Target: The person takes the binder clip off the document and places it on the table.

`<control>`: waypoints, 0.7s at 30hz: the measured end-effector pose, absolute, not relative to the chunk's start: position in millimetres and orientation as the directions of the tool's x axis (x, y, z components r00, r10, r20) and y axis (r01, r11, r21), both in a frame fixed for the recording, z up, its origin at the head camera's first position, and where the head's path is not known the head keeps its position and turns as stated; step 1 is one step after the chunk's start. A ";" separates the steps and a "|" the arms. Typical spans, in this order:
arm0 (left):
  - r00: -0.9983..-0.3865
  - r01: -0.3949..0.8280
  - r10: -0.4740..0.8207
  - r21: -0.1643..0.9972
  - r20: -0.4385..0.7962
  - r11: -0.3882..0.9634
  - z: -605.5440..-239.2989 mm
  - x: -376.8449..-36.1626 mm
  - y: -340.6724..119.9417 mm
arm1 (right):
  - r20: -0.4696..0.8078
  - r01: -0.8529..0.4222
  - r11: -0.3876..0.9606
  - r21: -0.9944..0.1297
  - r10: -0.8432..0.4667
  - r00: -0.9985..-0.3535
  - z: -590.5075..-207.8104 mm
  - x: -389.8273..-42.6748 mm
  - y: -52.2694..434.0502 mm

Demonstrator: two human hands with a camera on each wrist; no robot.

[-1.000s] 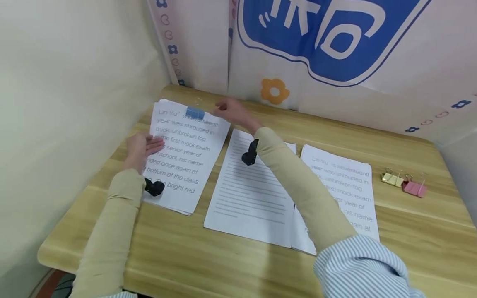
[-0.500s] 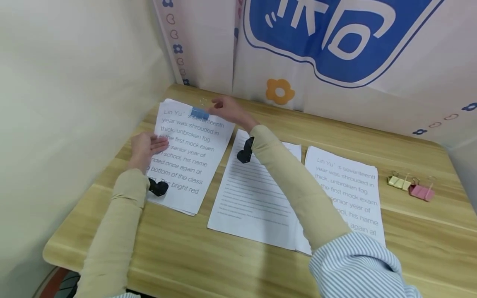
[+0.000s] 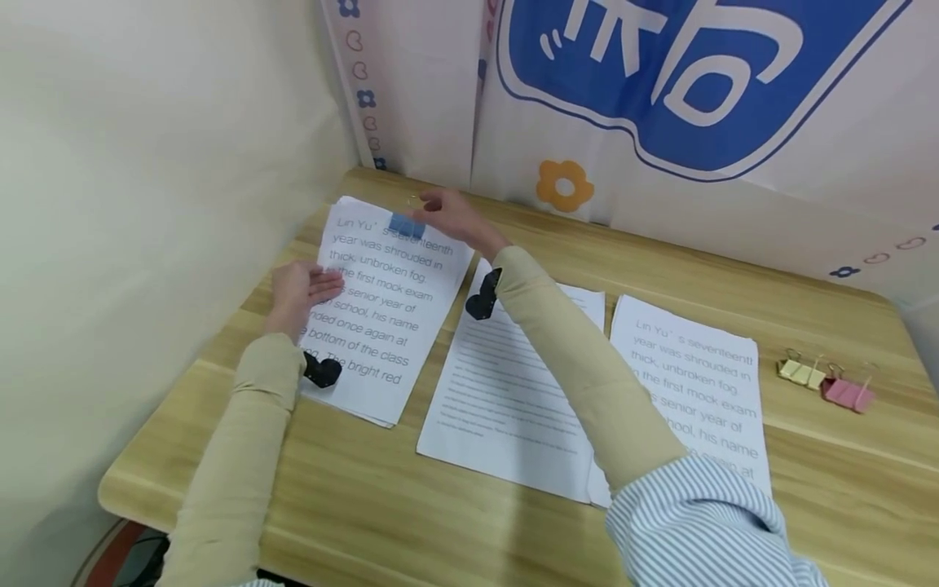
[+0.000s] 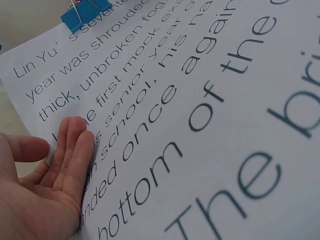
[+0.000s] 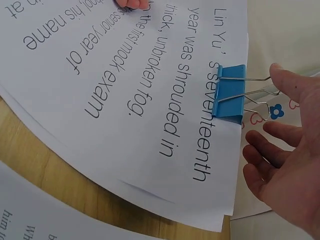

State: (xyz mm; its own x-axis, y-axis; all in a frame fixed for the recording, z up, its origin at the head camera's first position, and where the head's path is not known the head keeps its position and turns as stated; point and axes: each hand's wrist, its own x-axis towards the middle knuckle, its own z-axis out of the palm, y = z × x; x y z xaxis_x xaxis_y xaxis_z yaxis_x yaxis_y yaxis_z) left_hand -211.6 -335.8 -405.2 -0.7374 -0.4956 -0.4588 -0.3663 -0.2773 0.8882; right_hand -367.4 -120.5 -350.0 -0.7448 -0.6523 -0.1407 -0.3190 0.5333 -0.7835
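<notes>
Blue binder clip [image 5: 229,91] grips the paper stack [image 3: 381,302] at upper left. The right hand [image 5: 287,150], open, touches its wire handles; the left hand [image 4: 55,175] lies flat (keep pressing while folding them).

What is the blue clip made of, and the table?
The blue clip looks like painted metal, smooth and matte, with shiny bare wire handles. The table looks like light wood or a wood-look laminate: grain lines show, with a slight sheen.
</notes>
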 end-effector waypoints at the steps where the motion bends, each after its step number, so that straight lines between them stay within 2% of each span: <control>1: -0.737 -0.367 -0.496 0.888 -0.460 -0.278 -405.4 -211.3 -335.9 | -0.144 -0.316 0.533 -0.785 -0.653 -0.743 -350.0 -367.5 -121.1; 6: -0.738 -0.356 -0.495 0.888 -0.459 -0.292 -405.8 -211.2 -336.6 | -0.144 -0.311 0.520 -0.796 -0.661 -0.737 -350.1 -368.9 -124.2; 15: -0.740 -0.369 -0.511 0.899 -0.439 -0.238 -405.1 -209.9 -332.9 | -0.118 -0.298 0.498 -0.815 -0.645 -0.755 -351.9 -369.9 -123.6; 21: -0.743 -0.361 -0.512 0.902 -0.432 -0.237 -404.3 -207.4 -331.8 | -0.078 -0.330 0.469 -0.819 -0.660 -0.747 -352.6 -369.0 -124.7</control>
State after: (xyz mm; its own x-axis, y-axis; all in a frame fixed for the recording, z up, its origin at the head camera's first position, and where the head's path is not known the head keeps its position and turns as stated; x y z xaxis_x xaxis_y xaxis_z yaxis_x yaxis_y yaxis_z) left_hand -207.4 -331.8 -404.3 -0.7428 -0.5117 -0.4317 -0.3610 -0.2370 0.9020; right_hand -369.0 -124.7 -352.6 -0.7469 -0.6604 -0.0778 -0.3295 0.4692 -0.8193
